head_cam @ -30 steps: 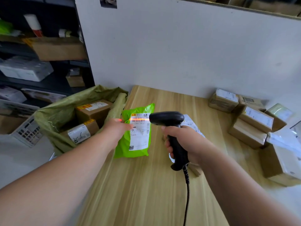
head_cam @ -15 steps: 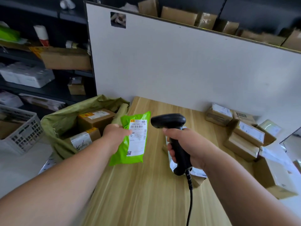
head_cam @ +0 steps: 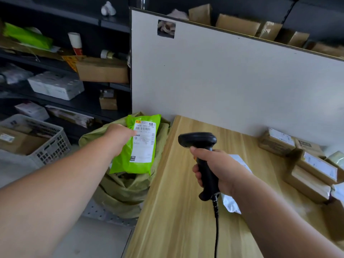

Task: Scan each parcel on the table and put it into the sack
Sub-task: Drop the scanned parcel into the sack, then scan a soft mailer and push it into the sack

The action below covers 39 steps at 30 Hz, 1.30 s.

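A white board (head_cam: 242,81) stands along the far edge of your wooden worktop (head_cam: 178,202). To the left, dark shelves (head_cam: 89,103) carry cartons and wrapped packs. The olive sack (head_cam: 126,194) stands on the floor, tight against the worktop's left edge, with its mouth open upward. A pile of brown boxes (head_cam: 314,170) lies at the worktop's right side, near the board. A grey crate (head_cam: 50,146) sits on the floor left of the sack.

The green parcel (head_cam: 141,161) is off the worktop. It hangs in the air over the sack's mouth, roughly upright, with its white label (head_cam: 144,144) facing you. Its lower edge is close above the sack's folds; whether it touches them cannot be told.

Your left hand (head_cam: 119,135) grips this parcel at its upper left edge. The back of the hand faces you. The fingers are hidden behind the bag, so the parcel lies just right of your knuckles and hangs down below them.

Your right hand (head_cam: 221,172) is over the worktop, well apart from the parcel. Its fingers are wrapped round the handle of the black scanner (head_cam: 201,146), whose head points left. The scanner's cable (head_cam: 216,229) drops from the handle toward you. A white parcel (head_cam: 231,203) lies on the worktop under that hand, mostly hidden by it.
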Available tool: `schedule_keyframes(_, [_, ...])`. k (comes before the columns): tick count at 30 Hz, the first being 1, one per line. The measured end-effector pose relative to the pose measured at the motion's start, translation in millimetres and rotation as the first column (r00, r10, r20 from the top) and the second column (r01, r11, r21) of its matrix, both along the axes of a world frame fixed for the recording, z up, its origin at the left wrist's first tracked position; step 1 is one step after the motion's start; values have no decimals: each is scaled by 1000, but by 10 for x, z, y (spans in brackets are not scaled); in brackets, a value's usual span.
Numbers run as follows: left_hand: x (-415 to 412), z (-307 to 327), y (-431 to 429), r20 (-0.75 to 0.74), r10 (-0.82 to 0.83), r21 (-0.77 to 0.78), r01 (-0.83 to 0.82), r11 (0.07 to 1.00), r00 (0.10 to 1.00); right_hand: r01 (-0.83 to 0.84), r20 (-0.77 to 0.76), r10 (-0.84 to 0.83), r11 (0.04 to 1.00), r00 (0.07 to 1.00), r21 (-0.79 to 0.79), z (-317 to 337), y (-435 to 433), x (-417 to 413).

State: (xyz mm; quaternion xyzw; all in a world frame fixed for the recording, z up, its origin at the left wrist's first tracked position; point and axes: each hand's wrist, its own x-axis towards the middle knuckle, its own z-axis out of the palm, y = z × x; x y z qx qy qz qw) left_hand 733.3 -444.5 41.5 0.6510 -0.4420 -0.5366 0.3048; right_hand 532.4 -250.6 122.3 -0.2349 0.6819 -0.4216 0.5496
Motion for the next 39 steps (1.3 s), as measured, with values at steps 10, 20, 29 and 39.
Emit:
schedule_keyframes(10, [81,-352,-442,446,-6,-151,82,985,895,37,-9,-36,996,999,78,-396,-366,100])
schedule_keyframes(20, [50,-914,11,827,-445,66,725,685,345,-22,-2,22,991,1000,130,-734,-506,88])
schedule_keyframes(29, [152,-1291,-32,816,-549,464,773,432,-184,-18,-22,22,986,999,164,-917,-380,-125])
schedule_keyframes(39, [-933,-752,526,856,-358,-179,863,473,373,114,-72,-105,984,992,134,-843,144,-949])
